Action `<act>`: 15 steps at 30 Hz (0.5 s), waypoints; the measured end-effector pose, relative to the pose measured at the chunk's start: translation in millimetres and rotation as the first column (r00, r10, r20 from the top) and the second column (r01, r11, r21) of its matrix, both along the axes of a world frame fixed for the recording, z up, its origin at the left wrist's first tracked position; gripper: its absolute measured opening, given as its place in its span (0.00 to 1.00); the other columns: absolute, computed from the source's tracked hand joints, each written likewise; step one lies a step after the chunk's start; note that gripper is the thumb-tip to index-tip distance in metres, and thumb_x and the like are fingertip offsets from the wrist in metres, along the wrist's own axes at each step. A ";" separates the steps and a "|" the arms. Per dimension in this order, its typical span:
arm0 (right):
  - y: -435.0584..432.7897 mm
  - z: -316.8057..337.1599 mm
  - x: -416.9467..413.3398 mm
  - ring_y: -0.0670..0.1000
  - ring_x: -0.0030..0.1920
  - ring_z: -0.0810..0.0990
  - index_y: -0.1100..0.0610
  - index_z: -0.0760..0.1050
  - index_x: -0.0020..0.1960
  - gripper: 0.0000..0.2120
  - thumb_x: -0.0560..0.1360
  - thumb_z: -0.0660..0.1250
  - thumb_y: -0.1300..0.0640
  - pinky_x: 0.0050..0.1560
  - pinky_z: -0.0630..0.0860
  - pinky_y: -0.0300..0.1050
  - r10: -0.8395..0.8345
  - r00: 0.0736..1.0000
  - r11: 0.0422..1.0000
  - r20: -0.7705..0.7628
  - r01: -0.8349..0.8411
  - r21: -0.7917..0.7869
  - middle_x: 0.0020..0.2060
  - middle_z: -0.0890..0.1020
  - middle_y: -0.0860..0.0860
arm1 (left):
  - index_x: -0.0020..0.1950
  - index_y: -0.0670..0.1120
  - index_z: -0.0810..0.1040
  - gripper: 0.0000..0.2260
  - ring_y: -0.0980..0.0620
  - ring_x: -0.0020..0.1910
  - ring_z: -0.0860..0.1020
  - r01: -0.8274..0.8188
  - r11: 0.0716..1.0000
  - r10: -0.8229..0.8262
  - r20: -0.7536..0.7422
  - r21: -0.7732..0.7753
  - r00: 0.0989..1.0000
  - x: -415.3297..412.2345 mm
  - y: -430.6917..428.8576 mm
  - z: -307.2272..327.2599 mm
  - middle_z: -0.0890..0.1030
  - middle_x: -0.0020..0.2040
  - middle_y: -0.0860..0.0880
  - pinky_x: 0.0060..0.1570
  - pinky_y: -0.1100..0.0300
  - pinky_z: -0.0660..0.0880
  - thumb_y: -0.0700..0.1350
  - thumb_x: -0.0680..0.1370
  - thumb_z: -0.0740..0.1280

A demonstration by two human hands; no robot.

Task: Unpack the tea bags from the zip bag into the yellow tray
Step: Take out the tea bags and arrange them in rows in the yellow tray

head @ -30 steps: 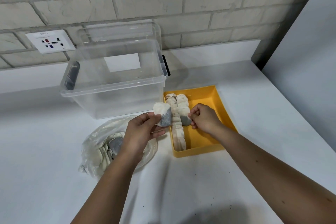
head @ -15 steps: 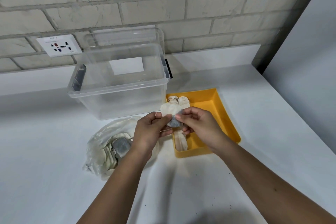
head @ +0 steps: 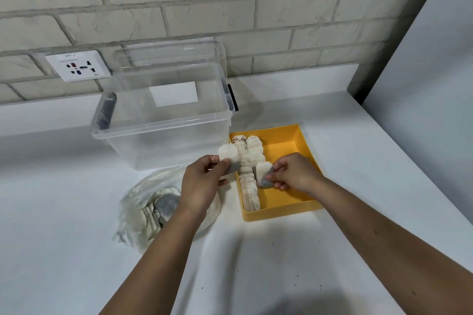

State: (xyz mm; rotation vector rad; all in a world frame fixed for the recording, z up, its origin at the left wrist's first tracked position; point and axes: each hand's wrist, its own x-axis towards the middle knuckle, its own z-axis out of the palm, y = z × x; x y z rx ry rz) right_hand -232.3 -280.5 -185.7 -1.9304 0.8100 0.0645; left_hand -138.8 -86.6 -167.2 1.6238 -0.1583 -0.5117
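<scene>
The yellow tray point(head: 289, 146) lies right of centre, with two rows of white tea bags point(head: 249, 176) along its left side. My left hand point(head: 204, 181) pinches one tea bag point(head: 228, 157) just left of the tray's edge. Over the tray my right hand point(head: 294, 172) grips another tea bag point(head: 263, 174), low beside the second row. A clear zip bag point(head: 146, 210) with more tea bags lies on the counter under my left forearm, partly hidden by it.
A large clear plastic box point(head: 163, 120) stands behind the zip bag and touches the tray's left rear corner. A wall socket point(head: 78, 66) sits on the brick wall. A grey panel point(head: 422, 84) bounds the white counter point(head: 76, 250) on the right.
Both hands met at one clump of tea bags, then drew apart. My right hand has carried one bag rightwards and down over the tray; my left hand keeps another.
</scene>
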 end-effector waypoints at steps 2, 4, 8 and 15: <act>4.1 -5.2 5.3 0.51 0.32 0.81 0.61 0.79 0.48 0.09 0.71 0.75 0.60 0.36 0.80 0.42 0.006 1.000 0.999 0.003 -0.006 -0.050 0.36 0.85 0.58 | 0.46 0.42 0.82 0.04 0.48 0.46 0.84 0.009 0.999 -0.010 0.031 0.035 0.999 -0.8 -1.7 -5.1 0.84 0.44 0.44 0.42 0.62 0.82 0.42 0.78 0.70; 4.5 -8.3 12.0 0.50 0.30 0.80 0.60 0.79 0.47 0.08 0.71 0.76 0.59 0.38 0.80 0.44 0.004 1.000 0.992 0.025 -0.001 -0.127 0.34 0.84 0.56 | 0.47 0.43 0.83 0.04 0.47 0.47 0.84 0.015 0.999 -0.017 0.029 0.050 0.999 -0.6 -3.1 -8.7 0.85 0.44 0.44 0.42 0.61 0.82 0.42 0.78 0.70; 4.1 -12.2 21.7 0.49 0.29 0.80 0.58 0.79 0.44 0.08 0.69 0.77 0.59 0.41 0.81 0.47 -0.007 0.997 0.981 0.076 0.021 -0.195 0.32 0.84 0.53 | 0.48 0.40 0.82 0.05 0.48 0.46 0.84 0.020 0.999 -0.021 0.013 0.049 1.000 1.4 -4.1 -11.6 0.84 0.45 0.42 0.40 0.62 0.81 0.42 0.78 0.71; 4.6 -6.7 14.8 0.47 0.40 0.81 0.53 0.78 0.50 0.14 0.68 0.77 0.51 0.43 0.79 0.44 -0.086 0.985 0.962 0.150 0.121 -0.244 0.41 0.82 0.48 | 0.45 0.43 0.83 0.04 0.55 0.36 0.80 0.036 0.998 -0.036 0.009 0.047 0.999 2.8 -6.1 -10.7 0.82 0.39 0.48 0.38 0.61 0.80 0.43 0.78 0.71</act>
